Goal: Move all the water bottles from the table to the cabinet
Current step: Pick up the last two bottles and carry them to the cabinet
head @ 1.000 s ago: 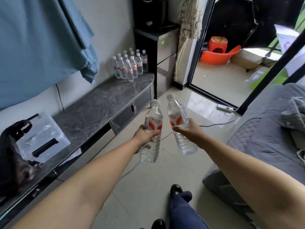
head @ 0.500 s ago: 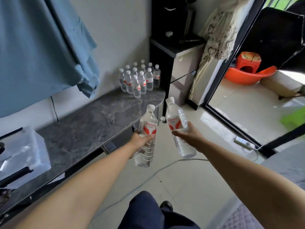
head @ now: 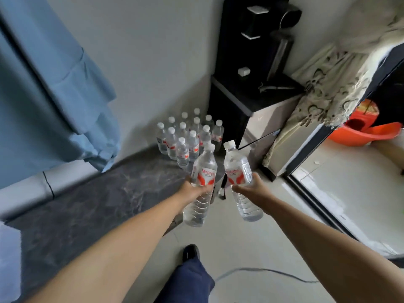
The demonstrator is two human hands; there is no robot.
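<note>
I carry one water bottle in each of my hands: my left hand (head: pixel 193 189) wraps the left bottle (head: pixel 201 186) at its label, my right hand (head: pixel 251 189) grips the right bottle (head: pixel 240 182) likewise, both upright for setting down. Just beyond them, a bottle cluster (head: pixel 188 136) stands on the dark marble cabinet top (head: pixel 98 200), at its far end by the wall.
</note>
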